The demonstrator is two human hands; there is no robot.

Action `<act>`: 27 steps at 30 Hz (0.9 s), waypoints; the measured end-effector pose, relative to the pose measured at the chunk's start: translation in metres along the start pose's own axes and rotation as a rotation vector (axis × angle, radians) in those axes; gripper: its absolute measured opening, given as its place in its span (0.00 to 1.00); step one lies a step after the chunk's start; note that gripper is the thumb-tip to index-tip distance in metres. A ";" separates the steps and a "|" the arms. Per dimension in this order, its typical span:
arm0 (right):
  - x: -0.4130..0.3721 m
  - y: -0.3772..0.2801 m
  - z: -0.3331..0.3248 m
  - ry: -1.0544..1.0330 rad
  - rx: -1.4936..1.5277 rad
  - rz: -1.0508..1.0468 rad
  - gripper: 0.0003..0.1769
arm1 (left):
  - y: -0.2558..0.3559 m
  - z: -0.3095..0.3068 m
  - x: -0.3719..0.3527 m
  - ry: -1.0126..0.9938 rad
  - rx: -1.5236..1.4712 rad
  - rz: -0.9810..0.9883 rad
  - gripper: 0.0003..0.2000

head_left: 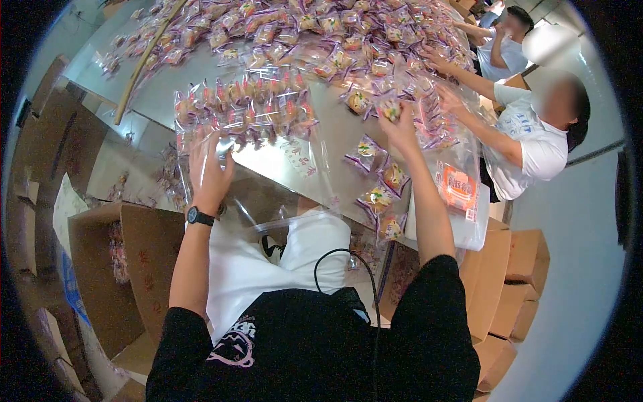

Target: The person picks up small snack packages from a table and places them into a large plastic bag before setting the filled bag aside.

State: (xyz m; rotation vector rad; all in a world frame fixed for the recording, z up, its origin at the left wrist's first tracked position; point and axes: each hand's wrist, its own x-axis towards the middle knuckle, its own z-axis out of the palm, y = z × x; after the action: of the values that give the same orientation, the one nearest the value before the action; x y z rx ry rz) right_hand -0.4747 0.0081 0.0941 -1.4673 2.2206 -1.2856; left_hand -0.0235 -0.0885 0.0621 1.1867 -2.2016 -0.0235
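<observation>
A pale-topped bench (164,94) fills the middle of the room, its smooth surface throwing back a white glare near the front edge. Beyond the right edge rises a plain wall (576,221), blue-grey and crossed by a dark seam, while at least 3 cardboard cartons (526,258) sit stacked off the front right corner. The left side is dimmer — a large open carton (144,288) stands off the front left corner, brown panels (67,147) lie farther out, and a greyish surface, wall or floor, shows beyond.

Packets (335,25) heaped across table (161,94), bag (315,161) nearer, carton (149,278) left, boxes (526,258) right
</observation>
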 end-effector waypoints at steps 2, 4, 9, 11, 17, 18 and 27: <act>-0.021 -0.012 -0.013 -0.031 -0.020 -0.085 0.48 | -0.002 0.002 -0.001 0.055 0.003 0.037 0.27; -0.038 -0.032 -0.023 -0.238 -0.122 -0.011 0.48 | -0.001 0.004 0.000 0.093 -0.032 0.014 0.25; -0.068 -0.039 -0.010 -0.367 -0.305 0.070 0.46 | 0.011 0.003 0.000 0.086 -0.087 -0.060 0.23; -0.074 -0.038 0.005 -0.269 -0.263 -0.046 0.45 | 0.008 0.006 -0.001 0.070 -0.083 -0.055 0.24; -0.082 -0.073 -0.023 -0.174 1.159 0.393 0.33 | -0.001 0.000 -0.003 0.013 -0.105 -0.061 0.27; -0.092 -0.078 -0.031 -0.263 1.329 0.359 0.34 | -0.001 -0.001 -0.004 0.023 -0.089 -0.059 0.27; -0.217 -0.081 -0.130 0.120 1.403 0.747 0.48 | -0.002 0.005 -0.006 0.080 -0.044 0.036 0.28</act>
State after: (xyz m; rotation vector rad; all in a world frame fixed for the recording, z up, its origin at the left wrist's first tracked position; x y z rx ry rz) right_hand -0.3879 0.2478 0.1703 -0.0314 1.0267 -1.8753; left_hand -0.0222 -0.0863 0.0544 1.1043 -2.1412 -0.0094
